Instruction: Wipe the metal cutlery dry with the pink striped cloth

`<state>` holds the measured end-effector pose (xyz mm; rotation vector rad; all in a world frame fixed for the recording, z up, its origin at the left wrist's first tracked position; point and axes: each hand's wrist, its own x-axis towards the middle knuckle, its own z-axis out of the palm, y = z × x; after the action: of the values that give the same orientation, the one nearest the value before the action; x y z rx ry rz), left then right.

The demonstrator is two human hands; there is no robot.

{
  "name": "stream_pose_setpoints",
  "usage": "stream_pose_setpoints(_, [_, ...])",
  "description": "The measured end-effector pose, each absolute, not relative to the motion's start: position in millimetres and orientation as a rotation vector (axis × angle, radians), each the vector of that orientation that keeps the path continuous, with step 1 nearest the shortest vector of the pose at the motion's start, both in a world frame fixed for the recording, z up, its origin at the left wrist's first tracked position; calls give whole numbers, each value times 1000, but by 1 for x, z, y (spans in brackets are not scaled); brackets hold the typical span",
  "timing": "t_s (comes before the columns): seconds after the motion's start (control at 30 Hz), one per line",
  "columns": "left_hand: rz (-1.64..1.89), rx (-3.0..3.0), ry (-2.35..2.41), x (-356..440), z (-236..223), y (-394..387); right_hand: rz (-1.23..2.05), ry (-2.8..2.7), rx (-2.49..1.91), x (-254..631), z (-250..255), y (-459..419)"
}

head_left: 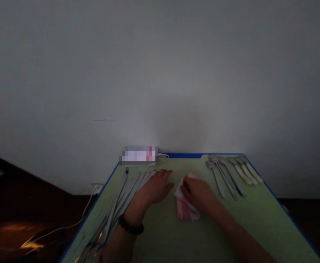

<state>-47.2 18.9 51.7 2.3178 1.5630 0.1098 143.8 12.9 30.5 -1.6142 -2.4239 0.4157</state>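
My left hand [160,185] lies over the table with its fingers stretched out, beside the upper ends of a row of metal cutlery [121,197]. A dark beaded bracelet [130,225] circles that wrist. My right hand [200,193] is closed on a folded pink and white cloth [186,208], which rests on the green tabletop. Whether anything lies inside the cloth is hidden. To the right of that hand are several metal spoons [217,179] and several forks with white handles [244,171], laid side by side.
The green table [173,241] has a blue edge [182,155] and stands against a grey wall [176,73]. A lit, blurred-out device [138,155] with a white cable [164,157] sits at the back left. Another white cable [64,228] runs down left of the table.
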Motion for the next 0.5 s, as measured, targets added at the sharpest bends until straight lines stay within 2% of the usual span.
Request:
stream_pose_setpoints(0.2, [6, 2175, 1771, -112, 69, 9, 286, -2355, -1647, 114, 9, 13])
stream_pose_setpoints(0.5, [28, 1958, 2085, -178, 62, 27, 192, -2275, -1721, 104, 10, 31])
